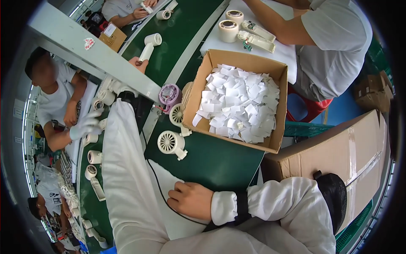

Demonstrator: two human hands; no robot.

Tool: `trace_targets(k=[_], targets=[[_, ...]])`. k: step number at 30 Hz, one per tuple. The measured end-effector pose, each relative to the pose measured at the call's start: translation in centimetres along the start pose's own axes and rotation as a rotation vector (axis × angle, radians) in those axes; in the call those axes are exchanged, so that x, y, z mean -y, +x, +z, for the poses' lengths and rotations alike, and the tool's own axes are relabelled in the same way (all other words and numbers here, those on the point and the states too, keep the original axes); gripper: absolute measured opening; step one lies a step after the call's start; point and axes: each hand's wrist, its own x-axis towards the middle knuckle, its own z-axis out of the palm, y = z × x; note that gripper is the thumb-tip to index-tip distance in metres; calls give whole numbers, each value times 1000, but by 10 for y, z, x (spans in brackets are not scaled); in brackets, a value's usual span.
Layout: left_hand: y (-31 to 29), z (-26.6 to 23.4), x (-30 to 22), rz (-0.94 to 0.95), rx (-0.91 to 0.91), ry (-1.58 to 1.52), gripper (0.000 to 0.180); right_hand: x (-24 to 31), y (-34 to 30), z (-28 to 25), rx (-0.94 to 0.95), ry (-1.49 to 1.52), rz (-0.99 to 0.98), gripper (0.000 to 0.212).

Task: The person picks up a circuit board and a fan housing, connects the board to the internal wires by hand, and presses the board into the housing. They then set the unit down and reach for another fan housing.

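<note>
My left arm [127, 169] reaches far forward, and a grey metal beam hides part of it past the dark wristband. Beyond the beam my left hand [138, 64] shows in part, closed round the handle end of a white hair-dryer-shaped housing [148, 48], which lies over the green belt. My right hand [191, 200] rests on a white sheet [163, 173], fingers curled in, with nothing visible in them. A thin black cable [157, 182] runs close by its fingertips. Ahead are a cream housing with a spoked grille [171, 142] and a purple round part [170, 94].
An open cardboard box [198, 84] full of white paper slips stands ahead, and a taped carton [325, 152] sits at right. The grey beam [84, 42] crosses the upper left. Co-workers sit across and at upper right, near more housings [228, 30]. Further housings [95, 157] line the left belt.
</note>
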Motion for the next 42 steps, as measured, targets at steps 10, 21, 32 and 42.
trace_targets(k=[10,21,32,42], targets=[[-201,-122,2,-179,151,-406,21,-8,-4,10,-53,-18,-61,10],[-416,-206,-125,279,176,264,20,13,1,-15,-86,208,82,27],[-521,-205,-158,1,111,116,25,12,4,-20,21,73,-90,48],[-507,-155,-138,-126,64,236,23,27,2,-22,89,141,-155,40]])
